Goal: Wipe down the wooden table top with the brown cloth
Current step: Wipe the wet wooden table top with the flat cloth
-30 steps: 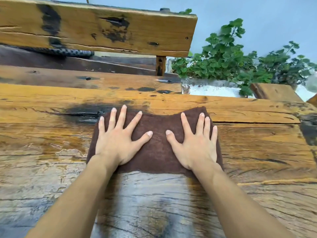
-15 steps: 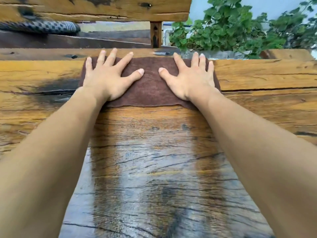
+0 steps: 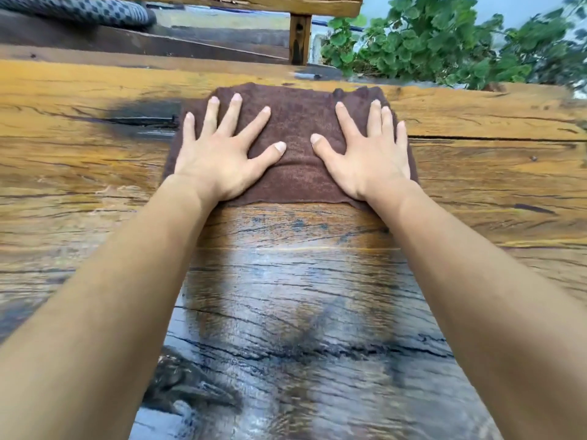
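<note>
A brown cloth (image 3: 297, 122) lies flat on the wooden table top (image 3: 476, 173), close to its far edge. My left hand (image 3: 222, 154) presses on the cloth's left half with fingers spread and straight. My right hand (image 3: 368, 154) presses on its right half the same way. Both arms are stretched forward. A darker, wet-looking band of wood (image 3: 295, 312) runs from the cloth back towards me between my arms.
Beyond the table's far edge stands a wooden bench with a post (image 3: 300, 38) and a spotted grey cushion (image 3: 82, 9) on its seat. Green leafy plants (image 3: 444, 42) grow at the back right. A dark scorch mark (image 3: 139, 117) lies left of the cloth.
Both hands pushed the cloth away from me to the table's far edge, then drew it back a little towards me. The wet band on the wood has grown longer.
</note>
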